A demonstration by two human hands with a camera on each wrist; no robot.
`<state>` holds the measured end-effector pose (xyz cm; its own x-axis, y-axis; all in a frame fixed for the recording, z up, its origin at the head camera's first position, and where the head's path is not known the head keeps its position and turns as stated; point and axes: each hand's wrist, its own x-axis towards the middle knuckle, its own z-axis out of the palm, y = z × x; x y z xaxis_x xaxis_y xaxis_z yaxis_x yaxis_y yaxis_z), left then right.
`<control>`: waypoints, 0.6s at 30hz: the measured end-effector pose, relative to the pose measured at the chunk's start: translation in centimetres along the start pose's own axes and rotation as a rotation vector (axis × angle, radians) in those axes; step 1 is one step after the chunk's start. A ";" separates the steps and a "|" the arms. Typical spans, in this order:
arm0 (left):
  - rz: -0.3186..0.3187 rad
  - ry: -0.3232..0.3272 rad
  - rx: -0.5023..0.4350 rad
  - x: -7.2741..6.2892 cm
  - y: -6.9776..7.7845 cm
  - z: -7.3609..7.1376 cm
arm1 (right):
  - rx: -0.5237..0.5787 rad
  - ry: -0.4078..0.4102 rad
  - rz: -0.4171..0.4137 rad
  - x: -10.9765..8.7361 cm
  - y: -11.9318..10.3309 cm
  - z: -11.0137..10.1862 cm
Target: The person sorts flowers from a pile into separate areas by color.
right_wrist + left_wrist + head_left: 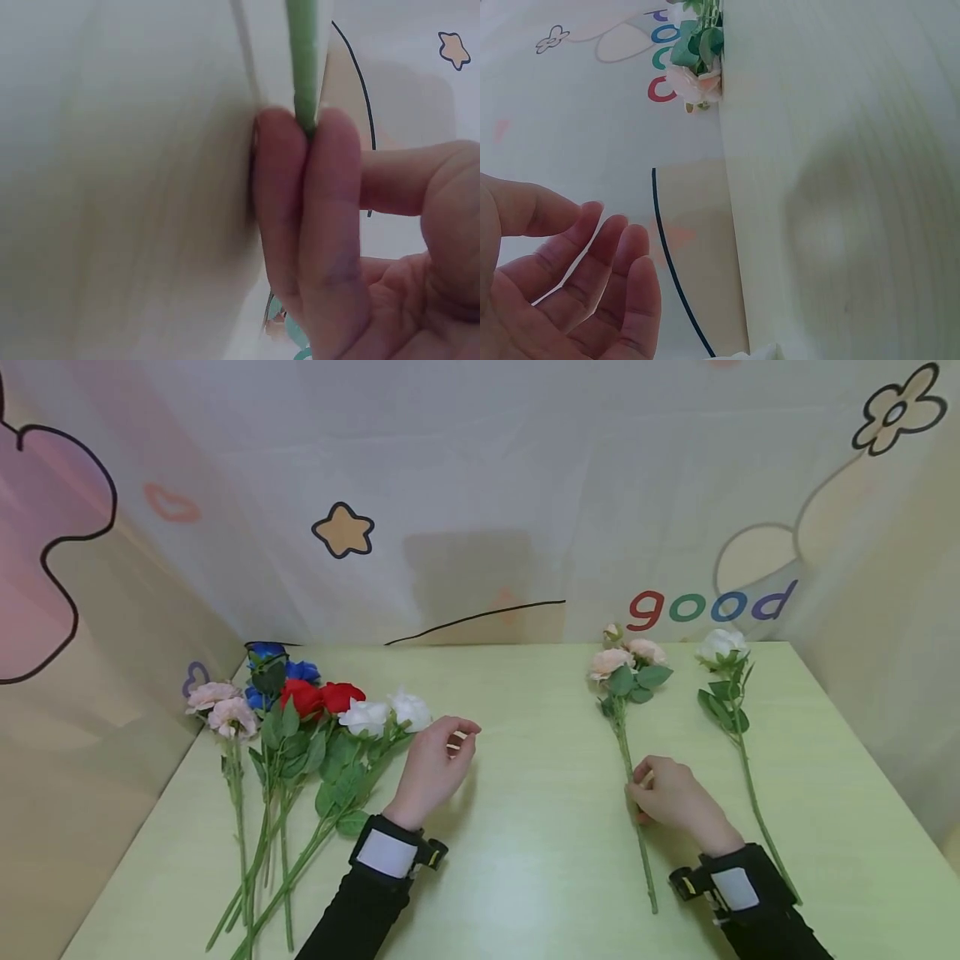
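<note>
My left hand is raised over the table beside the white roses, its fingers loosely bent with nothing between them. In the left wrist view that hand shows thumb and fingertips close together. My right hand holds the stem of a pale pink artificial flower at the right of the table. Up close in the right wrist view, the green stem runs between two fingers of the right hand. Pink blooms and leaves top this stem, pointing to the back wall.
On the left lie several flowers with crossing stems: light pink ones, blue ones and red roses. A single white rose lies right of my right hand, its stem reaching under the wrist. A printed cloth hangs behind the table.
</note>
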<state>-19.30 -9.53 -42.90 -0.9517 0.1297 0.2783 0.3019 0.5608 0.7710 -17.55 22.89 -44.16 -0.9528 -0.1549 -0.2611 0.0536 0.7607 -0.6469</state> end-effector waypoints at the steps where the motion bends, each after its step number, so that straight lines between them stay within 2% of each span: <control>1: -0.002 -0.002 0.003 0.0 0.0 0.0 | 0.001 -0.003 0.007 0.0 -0.1 0.1; 5: -0.013 -0.013 0.007 -0.1 -0.1 -0.2 | -0.017 -0.013 0.006 0.0 -0.3 0.0; 8: -0.021 -0.016 0.015 -0.1 -0.1 -0.3 | -0.046 0.008 -0.003 -0.4 -0.6 -0.5; 13: -0.003 0.000 0.074 0.0 0.0 -0.6 | -0.040 0.159 -0.087 -0.6 -2.0 -1.2; 15: 0.013 0.010 0.121 0.0 0.0 -0.8 | -0.002 0.225 -0.140 -0.4 -2.9 -1.2; 18: 0.038 0.022 0.197 0.1 0.0 -1.0 | 0.104 0.278 -0.216 0.0 -4.3 -0.8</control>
<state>-19.30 -10.33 -42.34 -0.9377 0.1369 0.3194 0.3187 0.7051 0.6334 -17.99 20.14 -40.84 -0.9896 -0.1168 0.0844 -0.1408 0.6585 -0.7393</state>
